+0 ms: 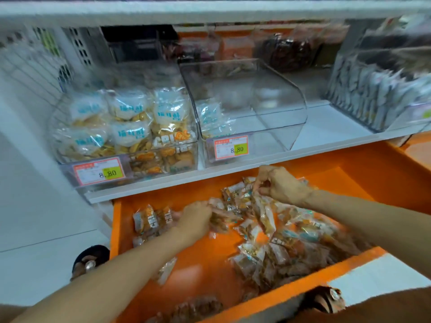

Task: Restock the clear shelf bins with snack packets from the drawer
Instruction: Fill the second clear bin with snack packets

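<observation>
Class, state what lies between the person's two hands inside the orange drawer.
In the head view, a heap of small snack packets fills the stretch between the left hand and the right hand.

Up and left of the left grip [196, 217], an orange price label [99, 174] with a yellow patch reads 8.80. A second label [231, 148] of the same kind sits above and left of the right grip [279, 185]. Both are just above the front edge of a white shelf [338, 122]. Far above the left grip stand white perforated baskets [77, 45]. Up and right of the right grip, grey-white sachets [363, 89] stand upright in a row. Below and left of the left grip, a dark sandal [91, 257] rests on the white floor [35, 229].
</observation>
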The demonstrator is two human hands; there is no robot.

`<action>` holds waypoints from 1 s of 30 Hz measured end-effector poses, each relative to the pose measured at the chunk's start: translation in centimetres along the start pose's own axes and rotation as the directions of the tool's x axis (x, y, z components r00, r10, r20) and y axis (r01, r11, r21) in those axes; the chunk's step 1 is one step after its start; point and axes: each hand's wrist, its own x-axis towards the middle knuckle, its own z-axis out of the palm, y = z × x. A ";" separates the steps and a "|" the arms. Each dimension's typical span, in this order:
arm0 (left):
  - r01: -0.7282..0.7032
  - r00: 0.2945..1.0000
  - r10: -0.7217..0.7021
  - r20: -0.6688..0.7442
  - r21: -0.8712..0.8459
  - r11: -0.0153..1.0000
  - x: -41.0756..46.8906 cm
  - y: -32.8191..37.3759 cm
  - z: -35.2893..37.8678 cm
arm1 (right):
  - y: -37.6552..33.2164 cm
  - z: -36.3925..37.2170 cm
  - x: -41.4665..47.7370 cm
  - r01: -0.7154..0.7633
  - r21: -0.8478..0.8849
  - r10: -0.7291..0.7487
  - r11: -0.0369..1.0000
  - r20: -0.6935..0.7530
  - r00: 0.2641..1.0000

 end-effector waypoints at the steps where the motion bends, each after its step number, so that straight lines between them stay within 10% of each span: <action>1: -0.019 1.000 0.019 -0.010 -0.002 1.000 -0.4 0.4 -0.9 | -1.0 -1.6 -0.4 0.031 0.024 -0.031 0.999 -0.015 0.999; 7: -0.021 0.961 -0.019 -0.276 -0.141 0.990 -4.3 1.4 -11.5 | -5.6 -11.4 -2.5 0.161 0.061 -0.152 0.985 -0.140 0.979; 15: -0.006 0.855 -0.230 -0.465 -0.453 0.891 -1.3 2.6 -25.7 | -5.3 -21.2 -4.1 0.063 0.330 0.084 0.942 -0.415 0.906; 23: 0.103 0.912 -0.289 -0.290 -0.520 0.848 11.3 5.1 -25.6 | -1.5 -21.8 -4.3 -0.026 0.413 0.222 0.910 -0.433 0.874; 30: -0.002 0.999 -0.029 -0.036 -0.654 0.756 12.9 5.1 -21.8 | -2.4 -21.2 -2.2 0.012 0.534 0.245 0.845 -0.408 0.879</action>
